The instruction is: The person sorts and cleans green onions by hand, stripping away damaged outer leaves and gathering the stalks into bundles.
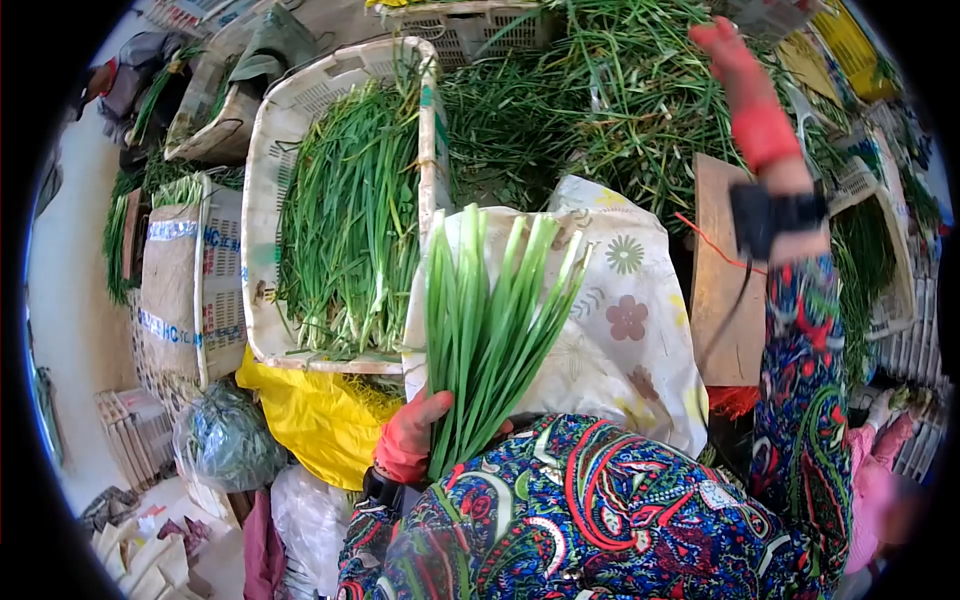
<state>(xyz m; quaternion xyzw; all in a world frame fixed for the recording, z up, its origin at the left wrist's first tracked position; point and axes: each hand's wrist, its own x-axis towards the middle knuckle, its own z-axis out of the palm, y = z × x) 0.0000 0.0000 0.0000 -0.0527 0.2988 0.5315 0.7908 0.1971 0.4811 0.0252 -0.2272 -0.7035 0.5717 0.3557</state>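
L hand [412, 435] was at 7 o'clock, wrapped round the low end of the green bunch [495, 320], which was mid-view, over the flowery cloth [650, 290]. R hand [732, 68] was btwn 1 & 2 o'clock, near the leafy pile [620, 110]; couldn't tell if spread or pressed. White basket [262, 170] w/ greens: 10 o'clock.

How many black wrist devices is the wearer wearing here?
2: the right-wrist device, at upper right, and the left-wrist device, lower down beside the held greens, partly hidden.
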